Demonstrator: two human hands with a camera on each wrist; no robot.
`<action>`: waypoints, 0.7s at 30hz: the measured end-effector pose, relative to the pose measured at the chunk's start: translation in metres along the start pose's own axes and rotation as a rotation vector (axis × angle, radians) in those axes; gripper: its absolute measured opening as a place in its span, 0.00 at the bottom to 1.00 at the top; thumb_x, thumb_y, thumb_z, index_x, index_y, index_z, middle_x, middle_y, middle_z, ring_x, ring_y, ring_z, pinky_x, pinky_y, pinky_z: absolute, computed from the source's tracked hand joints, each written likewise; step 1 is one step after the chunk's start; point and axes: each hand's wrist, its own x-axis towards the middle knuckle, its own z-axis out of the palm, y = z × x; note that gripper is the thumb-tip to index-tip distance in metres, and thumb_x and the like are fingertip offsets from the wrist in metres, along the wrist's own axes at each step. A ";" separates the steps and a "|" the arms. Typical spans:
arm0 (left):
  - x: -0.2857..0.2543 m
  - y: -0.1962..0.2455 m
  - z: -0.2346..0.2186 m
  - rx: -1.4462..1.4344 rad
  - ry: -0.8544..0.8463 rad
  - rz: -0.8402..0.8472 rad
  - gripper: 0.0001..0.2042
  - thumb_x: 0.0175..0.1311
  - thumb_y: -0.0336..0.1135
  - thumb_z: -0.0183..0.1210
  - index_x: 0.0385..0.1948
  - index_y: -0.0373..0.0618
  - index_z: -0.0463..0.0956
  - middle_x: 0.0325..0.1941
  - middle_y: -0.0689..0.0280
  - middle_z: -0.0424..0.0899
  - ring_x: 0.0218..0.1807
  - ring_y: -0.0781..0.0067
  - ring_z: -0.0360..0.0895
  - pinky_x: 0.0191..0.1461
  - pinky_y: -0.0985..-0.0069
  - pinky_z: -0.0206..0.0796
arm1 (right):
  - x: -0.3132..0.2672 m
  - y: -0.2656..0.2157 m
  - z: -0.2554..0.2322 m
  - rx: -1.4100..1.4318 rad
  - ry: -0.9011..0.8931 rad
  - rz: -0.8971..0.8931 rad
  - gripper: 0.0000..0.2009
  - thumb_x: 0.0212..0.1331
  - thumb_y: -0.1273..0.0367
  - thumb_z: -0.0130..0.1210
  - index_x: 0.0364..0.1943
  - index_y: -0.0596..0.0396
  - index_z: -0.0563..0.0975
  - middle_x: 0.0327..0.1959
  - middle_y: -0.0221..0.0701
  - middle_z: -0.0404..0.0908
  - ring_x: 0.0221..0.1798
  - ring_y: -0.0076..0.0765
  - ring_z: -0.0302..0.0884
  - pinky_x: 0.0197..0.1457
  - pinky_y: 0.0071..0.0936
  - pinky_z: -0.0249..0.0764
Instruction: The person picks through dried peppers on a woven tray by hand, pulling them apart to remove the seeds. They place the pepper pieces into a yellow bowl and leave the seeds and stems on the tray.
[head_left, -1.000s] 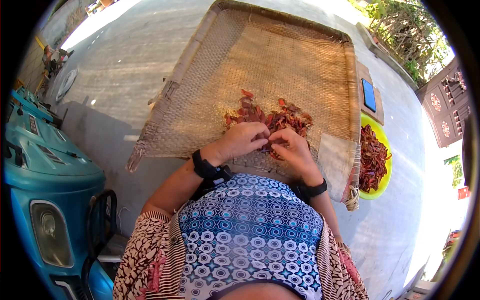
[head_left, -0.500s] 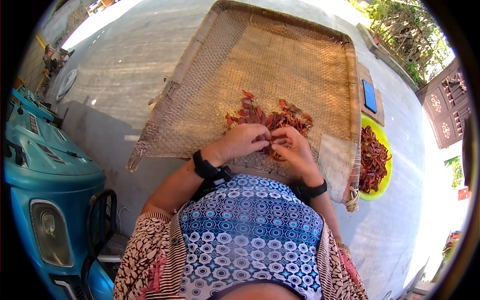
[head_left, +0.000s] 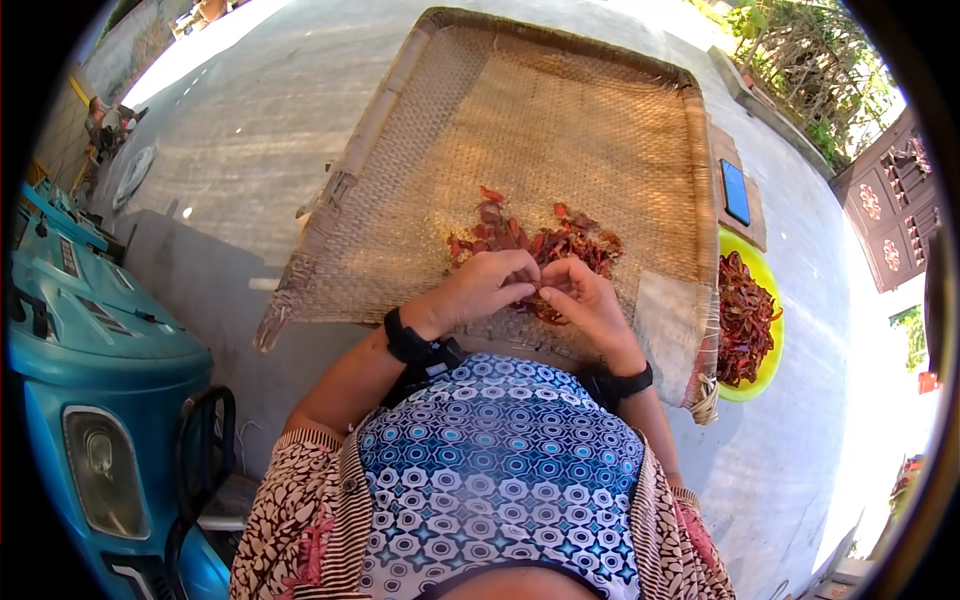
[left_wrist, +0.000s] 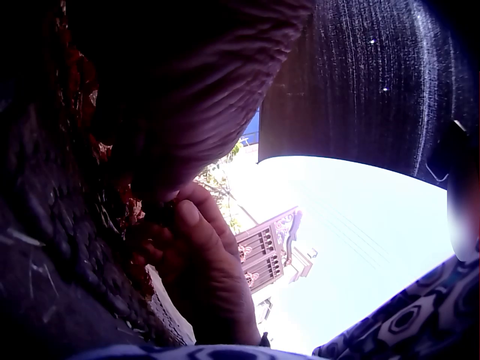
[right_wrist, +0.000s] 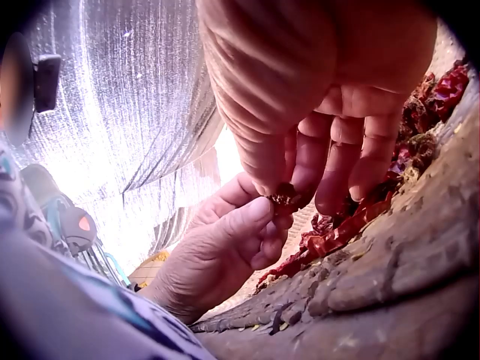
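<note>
My left hand (head_left: 485, 285) and right hand (head_left: 583, 298) meet fingertip to fingertip over the front of a woven bamboo tray (head_left: 600, 120). Between them the thumbs and fingers pinch a small, dark red piece of dried chili (right_wrist: 283, 199), mostly covered by the fingertips. Just beyond the hands lies a loose pile of dried red chilies (head_left: 580, 240), with pale seeds scattered round it. In the right wrist view, more chilies (right_wrist: 337, 234) lie below the right hand's curved fingers. The left wrist view is dark, with the left hand (left_wrist: 202, 97) filling its upper part.
A yellow-green basin (head_left: 765, 368) full of dried chilies stands right of the tray. Behind it a blue-screened phone (head_left: 735, 192) rests on a board. A teal vehicle (head_left: 100, 350) with a black rail (head_left: 180, 470) stands close on the left.
The hands stay together at the same spot, with only small finger shifts around the chili piece. The tray sits slightly lower in the head view.
</note>
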 end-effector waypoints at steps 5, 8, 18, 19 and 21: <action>-0.001 0.005 0.001 0.009 0.057 -0.014 0.08 0.61 0.29 0.60 0.40 0.40 0.76 0.36 0.59 0.83 0.39 0.66 0.82 0.41 0.71 0.74 | 0.001 0.016 -0.014 -0.003 0.156 -0.040 0.09 0.61 0.75 0.58 0.44 0.59 0.77 0.36 0.25 0.79 0.37 0.17 0.74 0.41 0.17 0.72; -0.001 0.005 -0.001 0.082 0.065 -0.011 0.07 0.64 0.29 0.58 0.41 0.40 0.77 0.36 0.63 0.83 0.40 0.74 0.81 0.43 0.75 0.73 | -0.005 0.014 -0.039 0.066 0.435 -0.087 0.07 0.62 0.76 0.57 0.43 0.58 0.77 0.35 0.23 0.79 0.37 0.15 0.73 0.42 0.15 0.70; 0.000 -0.010 0.003 0.247 0.100 0.119 0.05 0.62 0.27 0.58 0.38 0.39 0.78 0.36 0.61 0.81 0.37 0.68 0.80 0.40 0.75 0.71 | -0.045 0.030 -0.171 -0.090 1.226 -0.120 0.11 0.62 0.75 0.55 0.48 0.60 0.75 0.41 0.28 0.80 0.41 0.19 0.76 0.44 0.17 0.72; 0.000 -0.010 0.003 0.240 0.099 0.107 0.05 0.62 0.26 0.58 0.38 0.39 0.78 0.35 0.61 0.81 0.36 0.68 0.80 0.40 0.74 0.71 | -0.046 0.038 -0.175 -0.068 1.232 -0.091 0.11 0.61 0.75 0.55 0.48 0.60 0.75 0.42 0.29 0.80 0.41 0.21 0.76 0.44 0.17 0.73; 0.002 -0.008 0.003 0.236 0.095 0.097 0.05 0.62 0.26 0.58 0.38 0.40 0.77 0.35 0.61 0.81 0.37 0.68 0.79 0.40 0.74 0.71 | -0.047 0.058 -0.182 -0.023 1.251 -0.035 0.13 0.60 0.74 0.56 0.48 0.62 0.75 0.45 0.32 0.80 0.43 0.23 0.77 0.46 0.18 0.74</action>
